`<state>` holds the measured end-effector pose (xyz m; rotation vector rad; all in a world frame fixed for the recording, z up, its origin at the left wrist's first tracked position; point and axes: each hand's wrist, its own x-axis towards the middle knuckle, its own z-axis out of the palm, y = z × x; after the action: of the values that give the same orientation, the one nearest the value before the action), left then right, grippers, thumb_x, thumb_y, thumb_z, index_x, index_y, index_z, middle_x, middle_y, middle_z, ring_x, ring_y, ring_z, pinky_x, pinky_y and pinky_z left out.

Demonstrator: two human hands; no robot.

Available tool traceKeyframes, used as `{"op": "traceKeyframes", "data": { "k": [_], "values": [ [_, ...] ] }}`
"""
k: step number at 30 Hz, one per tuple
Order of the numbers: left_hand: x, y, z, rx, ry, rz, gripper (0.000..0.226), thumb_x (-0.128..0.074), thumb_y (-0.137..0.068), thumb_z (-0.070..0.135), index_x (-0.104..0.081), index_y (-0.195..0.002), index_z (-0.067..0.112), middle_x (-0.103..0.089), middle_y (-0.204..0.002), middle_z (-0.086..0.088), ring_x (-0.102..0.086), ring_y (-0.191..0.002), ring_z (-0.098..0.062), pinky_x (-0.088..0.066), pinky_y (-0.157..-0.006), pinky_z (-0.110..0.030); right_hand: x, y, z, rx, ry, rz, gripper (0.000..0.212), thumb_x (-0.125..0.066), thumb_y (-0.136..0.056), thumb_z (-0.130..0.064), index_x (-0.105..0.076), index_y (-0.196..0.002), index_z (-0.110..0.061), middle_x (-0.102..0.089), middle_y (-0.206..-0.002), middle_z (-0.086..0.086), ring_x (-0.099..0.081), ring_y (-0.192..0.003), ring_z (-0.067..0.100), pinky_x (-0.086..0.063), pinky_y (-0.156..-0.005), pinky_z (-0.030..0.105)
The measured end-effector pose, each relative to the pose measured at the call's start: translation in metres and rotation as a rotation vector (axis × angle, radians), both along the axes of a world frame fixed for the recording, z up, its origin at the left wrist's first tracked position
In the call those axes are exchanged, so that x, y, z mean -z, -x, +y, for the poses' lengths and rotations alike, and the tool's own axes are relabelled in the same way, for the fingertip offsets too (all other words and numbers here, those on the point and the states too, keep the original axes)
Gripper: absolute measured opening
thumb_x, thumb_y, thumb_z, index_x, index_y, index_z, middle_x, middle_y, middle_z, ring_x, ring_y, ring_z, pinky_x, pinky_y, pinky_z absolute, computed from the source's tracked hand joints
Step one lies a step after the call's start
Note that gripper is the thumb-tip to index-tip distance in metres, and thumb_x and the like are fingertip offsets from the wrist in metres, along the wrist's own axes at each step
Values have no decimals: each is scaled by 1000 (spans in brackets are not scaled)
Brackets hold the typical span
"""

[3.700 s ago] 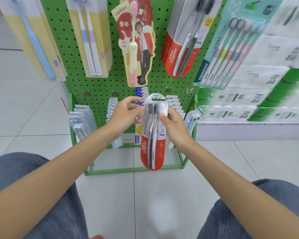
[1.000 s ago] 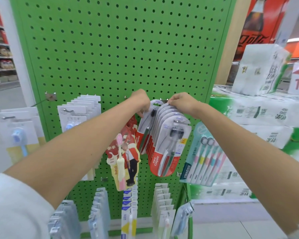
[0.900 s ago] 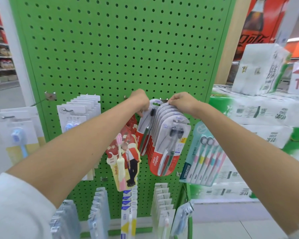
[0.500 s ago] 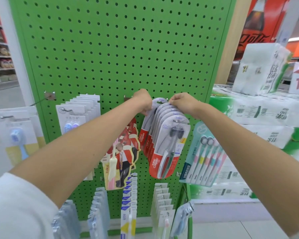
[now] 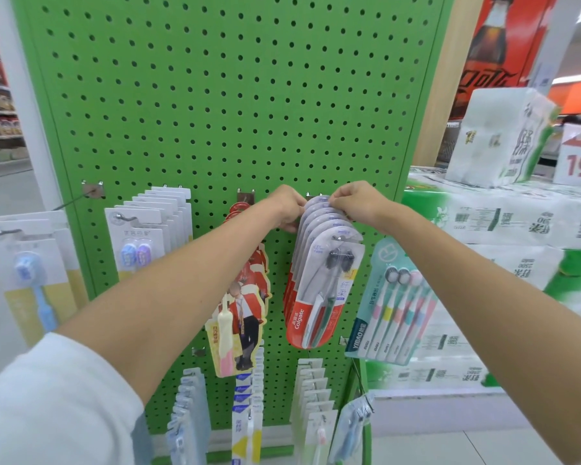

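Note:
A row of red-and-clear Colgate toothbrush packs [image 5: 319,290] hangs from one hook on the green pegboard [image 5: 215,95]. My left hand [image 5: 287,208] sits at the left of the packs' tops, fingers curled round the rearmost pack's upper edge near the board. On the right, my right hand [image 5: 354,203] pinches the top tabs of the rear packs. The hook itself is mostly hidden by both hands.
Red cut-out toothbrush cards [image 5: 245,313] hang just left, a teal YIBAO multi-pack [image 5: 389,313] just right. White carded toothbrushes [image 5: 148,229] hang further left and below. Stacked tissue packs [image 5: 517,229] fill the right side. A bare hook [image 5: 93,189] sticks out at left.
I have stood up from the floor with the Colgate pack. Over the last second the pack in my left hand has slid onto the hook behind the others and now hangs in line.

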<state>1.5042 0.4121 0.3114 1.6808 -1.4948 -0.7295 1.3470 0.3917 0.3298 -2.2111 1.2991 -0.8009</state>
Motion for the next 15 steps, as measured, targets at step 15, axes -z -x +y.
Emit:
{"op": "traceKeyframes", "data": {
  "k": [15],
  "values": [
    [-12,22,38,-191,383,-291,19,-51,-100,10,-68,-94,16,-66,-123,-1,-47,-59,-2,-39,-54,-16,-8,29,34,116,215,5,20,-50,-95,-4,-68,-101,-9,-64,-95,6,-50,-61,12,-41,-53,23]
  ]
}}
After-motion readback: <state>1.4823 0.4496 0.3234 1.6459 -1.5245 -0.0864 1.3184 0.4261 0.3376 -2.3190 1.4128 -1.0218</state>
